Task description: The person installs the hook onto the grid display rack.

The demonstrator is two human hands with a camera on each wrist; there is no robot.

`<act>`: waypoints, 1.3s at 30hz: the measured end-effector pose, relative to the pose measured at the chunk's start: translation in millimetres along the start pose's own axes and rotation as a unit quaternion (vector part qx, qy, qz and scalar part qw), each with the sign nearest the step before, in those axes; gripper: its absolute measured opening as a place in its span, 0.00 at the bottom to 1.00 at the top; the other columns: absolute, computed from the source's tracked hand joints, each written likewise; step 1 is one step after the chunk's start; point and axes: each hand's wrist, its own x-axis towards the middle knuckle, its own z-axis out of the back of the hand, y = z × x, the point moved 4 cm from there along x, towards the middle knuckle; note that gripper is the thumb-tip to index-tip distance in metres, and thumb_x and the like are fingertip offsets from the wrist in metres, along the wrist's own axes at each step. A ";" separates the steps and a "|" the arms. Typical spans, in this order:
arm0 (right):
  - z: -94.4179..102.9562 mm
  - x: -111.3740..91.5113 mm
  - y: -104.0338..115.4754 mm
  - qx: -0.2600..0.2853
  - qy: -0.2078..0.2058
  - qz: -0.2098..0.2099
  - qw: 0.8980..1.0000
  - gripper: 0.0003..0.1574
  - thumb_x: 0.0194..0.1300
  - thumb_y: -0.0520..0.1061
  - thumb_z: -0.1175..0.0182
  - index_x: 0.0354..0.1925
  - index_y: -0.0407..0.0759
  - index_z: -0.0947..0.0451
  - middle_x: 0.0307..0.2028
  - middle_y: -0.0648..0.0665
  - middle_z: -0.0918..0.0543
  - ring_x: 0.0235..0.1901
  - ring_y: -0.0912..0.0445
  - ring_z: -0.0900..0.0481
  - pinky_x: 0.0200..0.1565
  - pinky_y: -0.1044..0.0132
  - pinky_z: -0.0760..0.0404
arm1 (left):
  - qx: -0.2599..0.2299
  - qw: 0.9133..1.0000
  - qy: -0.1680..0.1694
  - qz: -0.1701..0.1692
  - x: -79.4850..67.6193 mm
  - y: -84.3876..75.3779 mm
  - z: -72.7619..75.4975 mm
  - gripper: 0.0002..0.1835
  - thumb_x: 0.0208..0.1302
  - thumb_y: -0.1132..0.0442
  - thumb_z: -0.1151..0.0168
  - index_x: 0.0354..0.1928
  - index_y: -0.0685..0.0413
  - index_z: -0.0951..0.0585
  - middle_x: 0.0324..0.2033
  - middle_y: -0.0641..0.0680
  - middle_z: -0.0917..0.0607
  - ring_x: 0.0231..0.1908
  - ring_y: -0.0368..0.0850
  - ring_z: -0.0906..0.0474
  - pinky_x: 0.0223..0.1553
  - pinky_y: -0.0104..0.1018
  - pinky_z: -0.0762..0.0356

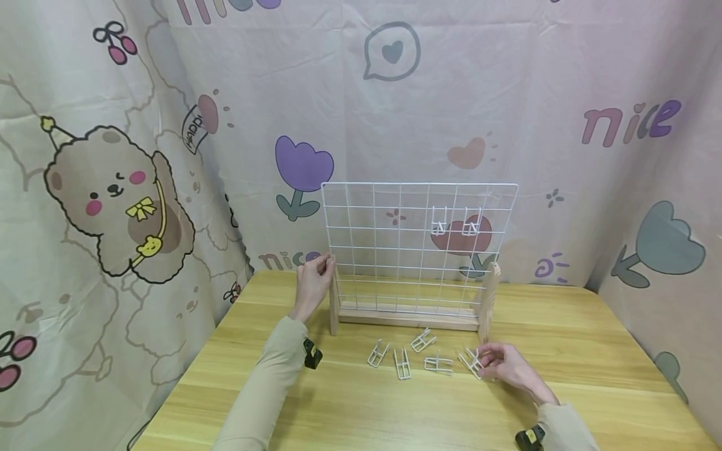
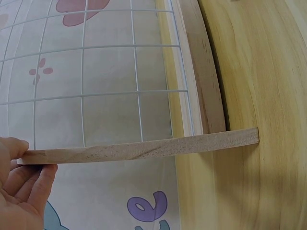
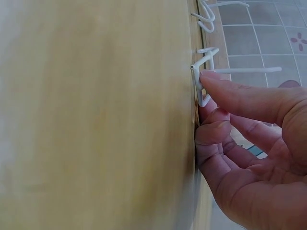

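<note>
A white wire grid panel (image 1: pixel 420 183) stands upright in a wooden base (image 1: pixel 406 321) with a post at each side. My left hand (image 1: pixel 313 282) grips the top of the left wooden post (image 2: pixel 134 149) between thumb and fingers. At the right front, my right hand (image 1: pixel 507 365) pinches a white wire hook (image 3: pixel 196 79) low at the tabletop. Its thumb lies over one side of the wire, with the fingers curled below. Two more white hooks (image 1: pixel 439 228) hang side by side on the upper right of the grid.
Several loose white hooks (image 1: pixel 402 364) lie on the wooden table (image 1: pixel 361 413) in front of the base, left of my right hand. Behind the table hangs a printed curtain (image 1: pixel 383 119) with tulips and a bear. The right post (image 1: pixel 488 300) rises beyond my right hand.
</note>
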 end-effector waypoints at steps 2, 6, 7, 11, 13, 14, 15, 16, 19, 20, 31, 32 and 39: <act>-0.3 -0.3 0.3 0.001 -0.002 -0.004 1.000 0.29 0.50 0.26 0.33 0.51 0.15 0.28 0.33 0.37 0.17 0.29 0.64 0.23 0.27 0.74 0.23 | -0.001 1.000 0.000 -0.002 0.0 0.1 0.0 0.16 0.71 0.67 0.40 0.55 0.72 0.19 0.46 0.70 0.12 0.48 0.61 0.13 0.49 0.50 0.13; -0.6 -0.5 0.1 0.002 -0.005 -0.008 1.000 0.30 0.50 0.25 0.33 0.51 0.15 0.29 0.33 0.37 0.17 0.29 0.64 0.23 0.27 0.74 0.23 | -0.002 1.000 -0.002 -0.006 0.3 0.5 -0.1 0.15 0.71 0.67 0.40 0.54 0.72 0.18 0.45 0.70 0.12 0.47 0.61 0.12 0.49 0.50 0.13; -0.7 -0.5 -0.1 0.003 -0.004 -0.009 1.000 0.30 0.50 0.25 0.33 0.51 0.15 0.29 0.33 0.37 0.17 0.29 0.64 0.23 0.28 0.74 0.23 | -0.003 1.000 -0.002 -0.005 0.3 0.5 -0.1 0.15 0.71 0.67 0.40 0.54 0.72 0.18 0.45 0.70 0.12 0.47 0.61 0.12 0.49 0.50 0.13; -0.6 -0.5 -0.9 0.005 -0.002 -0.008 1.000 0.30 0.50 0.26 0.33 0.51 0.14 0.29 0.33 0.37 0.18 0.29 0.64 0.24 0.28 0.74 0.22 | -0.005 1.000 -0.003 0.000 0.4 0.1 0.2 0.15 0.70 0.68 0.40 0.54 0.71 0.18 0.46 0.70 0.13 0.48 0.61 0.13 0.50 0.49 0.13; -0.4 -0.3 -1.2 0.002 -0.002 -0.008 1.000 0.29 0.50 0.25 0.33 0.51 0.15 0.28 0.33 0.38 0.18 0.29 0.64 0.24 0.28 0.74 0.23 | -0.007 1.000 -0.003 0.002 0.5 0.1 0.3 0.16 0.71 0.68 0.40 0.55 0.71 0.18 0.47 0.70 0.13 0.49 0.61 0.13 0.50 0.49 0.14; -0.4 -0.2 -1.3 0.001 -0.002 -0.008 1.000 0.29 0.50 0.25 0.33 0.51 0.15 0.28 0.33 0.38 0.18 0.28 0.64 0.24 0.28 0.74 0.23 | -0.008 1.000 -0.003 0.003 0.5 0.1 0.3 0.16 0.71 0.68 0.40 0.55 0.71 0.19 0.47 0.70 0.13 0.49 0.61 0.13 0.50 0.49 0.14; -0.4 0.0 -1.5 -0.001 -0.002 -0.009 1.000 0.28 0.50 0.25 0.33 0.50 0.15 0.27 0.32 0.38 0.18 0.28 0.64 0.24 0.28 0.75 0.23 | -0.009 1.000 -0.002 0.003 0.7 0.2 0.3 0.16 0.71 0.68 0.40 0.55 0.71 0.19 0.47 0.71 0.13 0.49 0.61 0.13 0.50 0.49 0.14; -0.5 0.1 -1.7 -0.001 -0.002 -0.009 1.000 0.27 0.50 0.25 0.33 0.50 0.15 0.27 0.32 0.39 0.18 0.28 0.64 0.25 0.28 0.75 0.23 | -0.009 1.000 -0.001 0.004 0.6 0.3 0.3 0.16 0.71 0.67 0.40 0.55 0.72 0.19 0.47 0.71 0.13 0.50 0.61 0.13 0.51 0.49 0.14; -0.6 0.6 -3.2 -0.003 0.000 -0.009 1.000 0.26 0.51 0.26 0.33 0.49 0.16 0.26 0.32 0.40 0.19 0.28 0.64 0.26 0.28 0.75 0.24 | -0.010 1.000 0.001 0.007 0.6 1.0 0.1 0.17 0.71 0.67 0.40 0.56 0.72 0.20 0.48 0.71 0.14 0.50 0.62 0.14 0.51 0.49 0.14; -0.7 0.6 -3.5 -0.005 0.001 -0.007 1.000 0.25 0.51 0.26 0.33 0.48 0.16 0.26 0.32 0.40 0.19 0.28 0.64 0.26 0.28 0.75 0.24 | -0.010 1.000 0.002 0.008 0.5 1.1 0.0 0.17 0.71 0.67 0.40 0.56 0.72 0.20 0.49 0.71 0.14 0.51 0.62 0.14 0.52 0.49 0.14; -0.5 -1.4 -2.1 0.002 0.008 -0.002 1.000 0.23 0.51 0.27 0.33 0.46 0.16 0.23 0.31 0.40 0.19 0.29 0.65 0.27 0.30 0.76 0.25 | -0.006 1.000 0.003 0.011 0.5 1.5 -0.6 0.17 0.71 0.67 0.40 0.56 0.72 0.20 0.49 0.71 0.14 0.50 0.62 0.14 0.52 0.48 0.14; -0.4 -1.4 -2.0 0.003 0.008 -0.001 1.000 0.22 0.51 0.27 0.33 0.46 0.16 0.23 0.31 0.40 0.19 0.29 0.65 0.27 0.30 0.76 0.25 | -0.006 1.000 0.003 0.010 0.6 1.5 -0.6 0.17 0.71 0.67 0.40 0.56 0.72 0.20 0.49 0.71 0.14 0.50 0.62 0.14 0.52 0.48 0.14; -0.8 -1.6 -1.5 -0.009 0.016 0.003 1.000 0.19 0.53 0.27 0.33 0.44 0.17 0.22 0.30 0.44 0.19 0.28 0.66 0.28 0.30 0.77 0.26 | -0.006 1.000 0.003 0.008 -0.1 1.5 -0.6 0.17 0.71 0.67 0.40 0.56 0.71 0.19 0.48 0.70 0.14 0.50 0.61 0.14 0.51 0.50 0.14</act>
